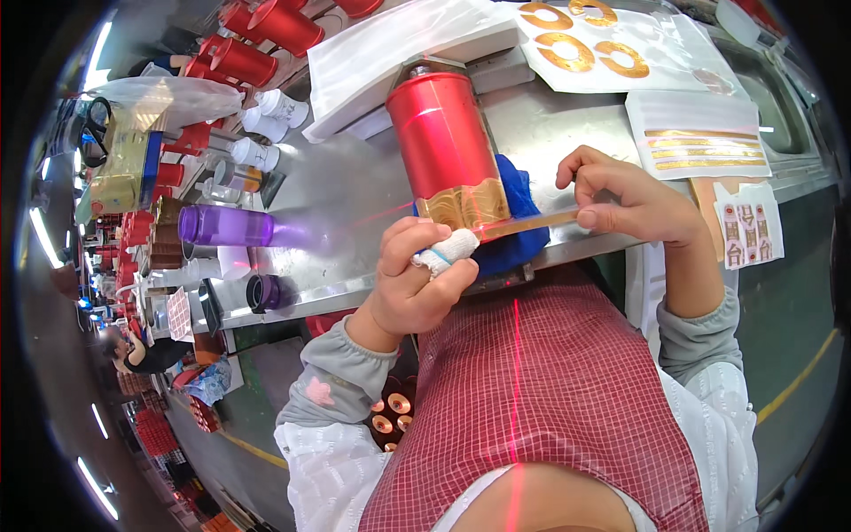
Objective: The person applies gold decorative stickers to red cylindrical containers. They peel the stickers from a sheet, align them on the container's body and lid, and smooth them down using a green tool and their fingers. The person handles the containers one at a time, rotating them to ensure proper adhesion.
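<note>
A shiny red cylinder (443, 133) lies along the bench, a gold patterned band (463, 206) around its near end. From that end a thin gold strip (532, 225) stretches out to the right. My right hand (634, 197) pinches the strip's free end between thumb and finger. My left hand (412, 275) is closed beside the band, against the cylinder's near end. A small white cloth (448, 253) shows between its fingers; whether it is held or wrapped round a finger I cannot tell. Beneath the cylinder's near end is a blue cloth (516, 246).
Gold ring-shaped pieces (567, 51) lie on a white sheet at the back right, with gold strips (705, 149) on another sheet nearer. To the left stand a purple bottle (229, 226), white containers (257, 154) and red cylinders (285, 27). A red laser line crosses my apron.
</note>
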A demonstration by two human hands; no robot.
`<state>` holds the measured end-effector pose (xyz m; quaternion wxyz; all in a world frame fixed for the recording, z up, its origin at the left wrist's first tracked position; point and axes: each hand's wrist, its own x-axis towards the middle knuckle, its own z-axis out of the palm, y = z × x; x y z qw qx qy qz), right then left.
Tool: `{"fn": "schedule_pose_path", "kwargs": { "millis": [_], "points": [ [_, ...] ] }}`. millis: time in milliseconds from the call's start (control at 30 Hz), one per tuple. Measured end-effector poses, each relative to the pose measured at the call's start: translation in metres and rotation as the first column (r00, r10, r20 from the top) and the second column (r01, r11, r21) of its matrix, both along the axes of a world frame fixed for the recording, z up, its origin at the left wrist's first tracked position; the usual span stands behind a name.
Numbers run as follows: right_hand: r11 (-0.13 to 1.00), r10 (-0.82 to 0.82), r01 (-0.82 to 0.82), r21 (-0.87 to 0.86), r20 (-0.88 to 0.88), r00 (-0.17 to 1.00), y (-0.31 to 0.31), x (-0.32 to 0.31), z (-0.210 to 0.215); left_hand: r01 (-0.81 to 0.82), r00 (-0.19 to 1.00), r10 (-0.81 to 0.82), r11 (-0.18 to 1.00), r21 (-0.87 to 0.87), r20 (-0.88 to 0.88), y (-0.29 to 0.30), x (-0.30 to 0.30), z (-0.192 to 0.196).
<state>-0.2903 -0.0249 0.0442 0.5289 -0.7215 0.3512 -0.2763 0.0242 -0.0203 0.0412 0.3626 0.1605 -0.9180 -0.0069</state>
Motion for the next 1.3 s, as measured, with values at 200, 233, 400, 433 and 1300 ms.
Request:
{"fn": "schedule_pose_path", "kwargs": {
  "millis": [200,233,400,433,1300],
  "points": [
    [0.999,-0.037,0.037,0.019,-0.009,0.999,0.004,-0.005,-0.006,0.152,0.987,-0.148,0.987,-0.057,0.069,-0.010,-0.012,0.005],
    [0.999,-0.039,0.039,-0.013,0.001,0.999,0.005,-0.005,-0.007,0.134,0.986,-0.123,0.986,-0.104,0.112,-0.010,-0.014,0.005],
    [0.996,-0.048,0.048,-0.071,-0.003,0.999,0.003,-0.005,-0.009,0.050,0.985,-0.021,0.984,-0.173,0.170,-0.007,-0.018,0.006],
    [0.997,-0.052,0.051,-0.063,-0.011,0.999,0.003,-0.004,-0.009,0.034,0.984,0.000,0.982,-0.184,0.179,-0.007,-0.019,0.006],
    [0.996,-0.068,0.070,-0.064,0.026,0.997,0.001,-0.003,-0.011,0.080,0.980,-0.049,0.984,-0.157,0.191,-0.013,-0.016,-0.005]
  ]
}}
